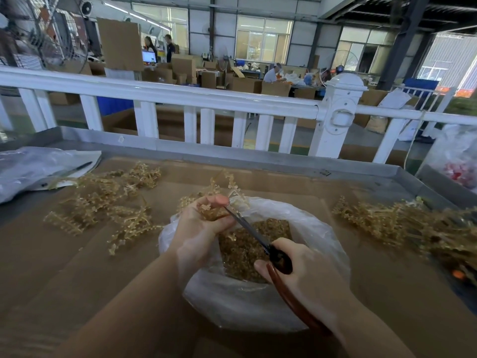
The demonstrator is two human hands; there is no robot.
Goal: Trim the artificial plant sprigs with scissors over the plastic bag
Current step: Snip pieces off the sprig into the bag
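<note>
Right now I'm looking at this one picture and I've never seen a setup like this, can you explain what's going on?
There is no machine: a person wears a camera on the head, looking down at their own two hands. The left hand grips a tan plastic sprig. The right hand holds scissors, blades at the sprig. Below them sits an open plastic bag full of trimmed bits. More sprigs lie in a left pile and a right pile on the cardboard-covered table. Behind runs a white fence.
</note>
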